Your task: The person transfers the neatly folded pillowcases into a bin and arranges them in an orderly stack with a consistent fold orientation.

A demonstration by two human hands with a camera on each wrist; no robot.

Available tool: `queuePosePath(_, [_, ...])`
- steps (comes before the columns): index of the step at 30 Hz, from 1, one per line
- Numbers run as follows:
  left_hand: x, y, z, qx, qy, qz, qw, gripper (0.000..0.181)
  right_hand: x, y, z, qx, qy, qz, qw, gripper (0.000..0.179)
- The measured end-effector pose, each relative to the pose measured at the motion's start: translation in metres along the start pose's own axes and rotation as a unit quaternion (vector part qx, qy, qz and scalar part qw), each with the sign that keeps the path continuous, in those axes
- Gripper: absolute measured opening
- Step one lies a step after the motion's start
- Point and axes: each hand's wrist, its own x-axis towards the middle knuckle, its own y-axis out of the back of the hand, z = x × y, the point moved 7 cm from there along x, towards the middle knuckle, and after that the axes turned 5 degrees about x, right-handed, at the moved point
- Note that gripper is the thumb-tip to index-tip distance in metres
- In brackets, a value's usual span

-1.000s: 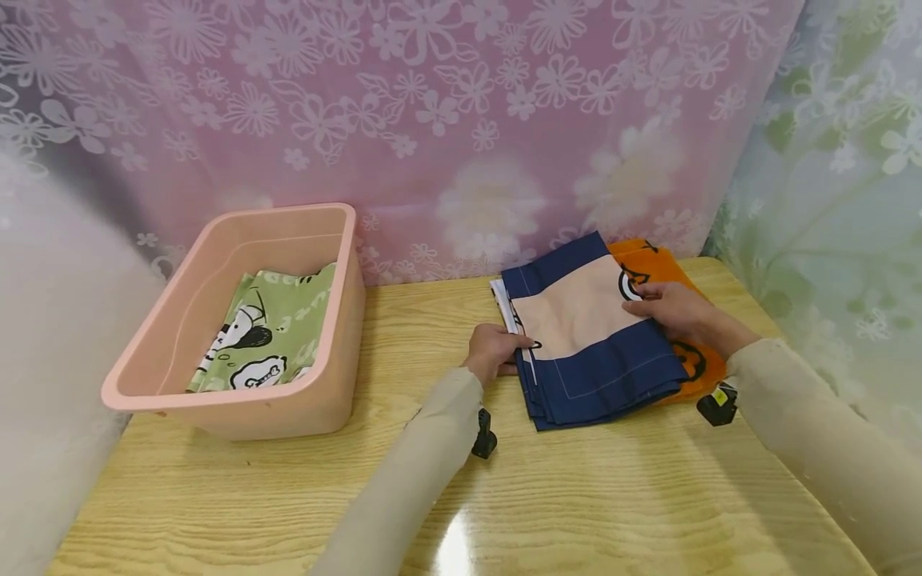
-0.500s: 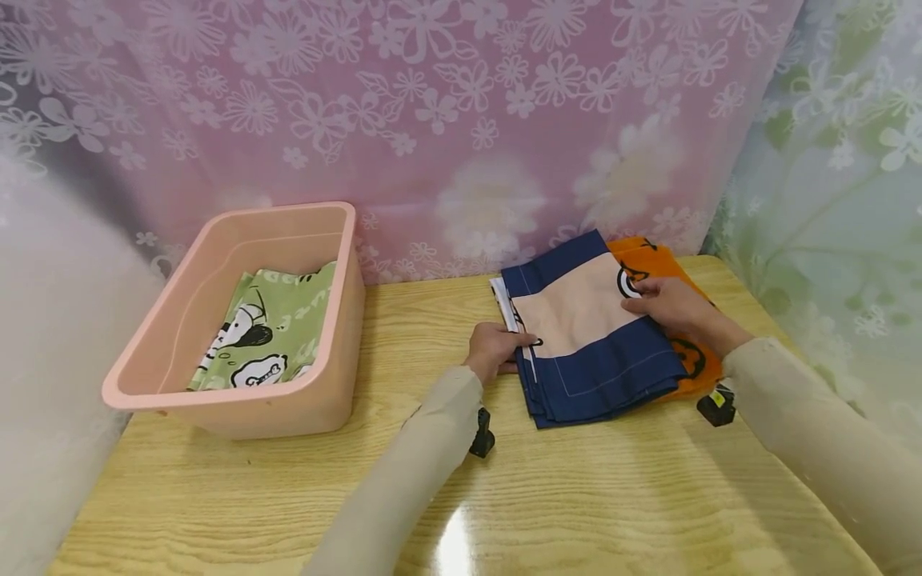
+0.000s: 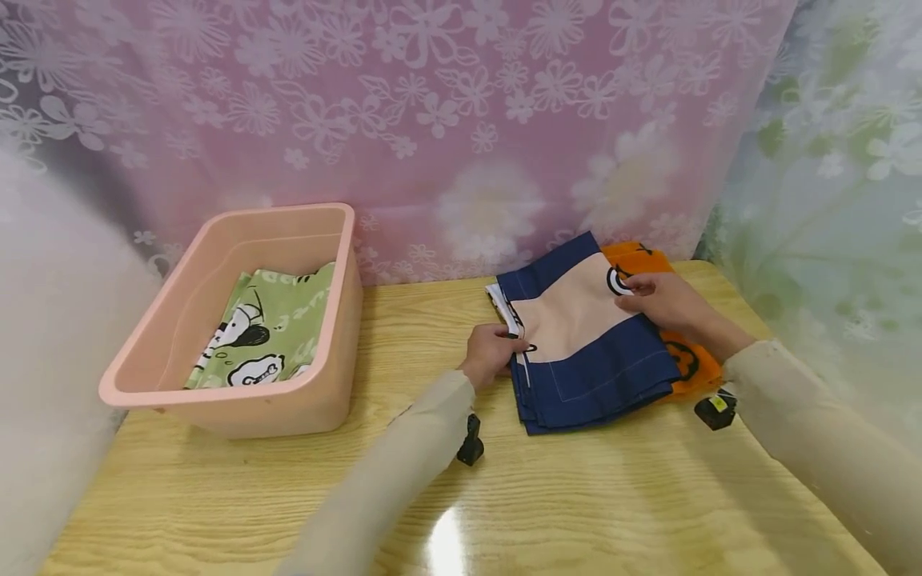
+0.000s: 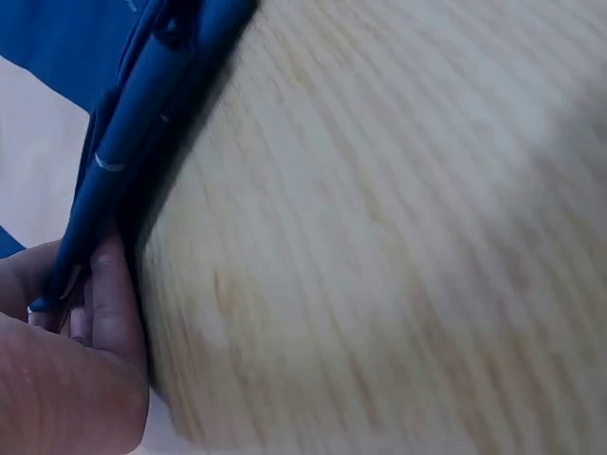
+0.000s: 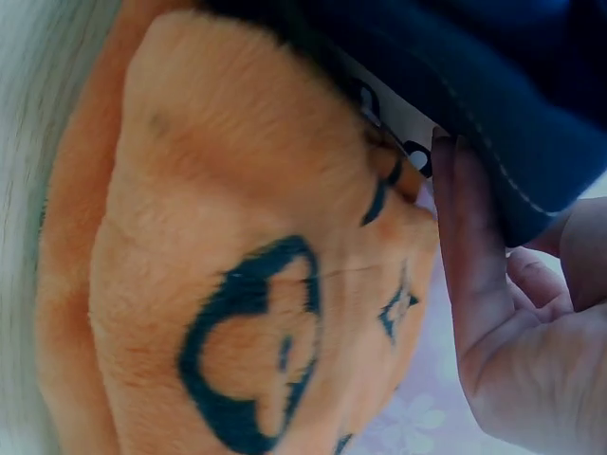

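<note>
A folded navy and peach cloth (image 3: pixel 576 316) lies at the right of the table, partly over a folded orange plush cloth (image 3: pixel 695 364) with black markings. My left hand (image 3: pixel 491 352) pinches its left edge, thumb on top and fingers tucked beneath. In the left wrist view, the layered blue edge (image 4: pixel 123 142) runs between that thumb and the fingers. My right hand (image 3: pixel 666 302) grips the opposite edge near a black-and-white ring print. Seen from the right wrist, those fingers (image 5: pixel 469 256) reach under the navy border, beside the orange plush.
A pink plastic basin (image 3: pixel 346 296) stands at the left, holding a green cloth (image 3: pixel 288 320) with a cartoon dog print. Behind the wooden table (image 3: pixel 403 480) hangs a pink floral curtain (image 3: pixel 403 144). A pale floral curtain (image 3: pixel 843 240) borders the right side.
Both hands and the navy and peach cloth have shifted slightly left in the head view. White layers show a little more at the cloth's left edge. The grips stay the same.
</note>
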Motion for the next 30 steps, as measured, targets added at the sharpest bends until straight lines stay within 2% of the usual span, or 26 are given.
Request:
queuePosePath(8, [-0.011, 0.017, 0.018, 0.001, -0.023, -0.012, 0.9997, 0.025, -0.013, 0.004, -0.022, 0.030, 0.013, -0.006, 0.9994, 0.068])
queuePosePath(15, [-0.015, 0.020, 0.038, 0.005, -0.048, -0.004, 0.9988, 0.025, -0.021, 0.014, -0.037, 0.081, 0.019, -0.016, 0.9965, 0.068])
queuePosePath(22, [-0.024, 0.032, 0.062, -0.045, -0.063, -0.025, 0.9967, 0.024, -0.027, 0.028, -0.054, 0.097, 0.024, 0.011, 0.9949, 0.069])
queuePosePath(26, [-0.029, 0.044, 0.080, -0.021, -0.083, -0.028, 0.9959, 0.024, -0.032, 0.031, -0.061, 0.136, 0.026, 0.015, 0.9902, 0.069])
queuePosePath(30, [-0.037, 0.055, 0.098, 0.001, -0.092, -0.028, 0.9954, 0.032, -0.038, 0.033, -0.070, 0.157, 0.040, 0.026, 0.9864, 0.066])
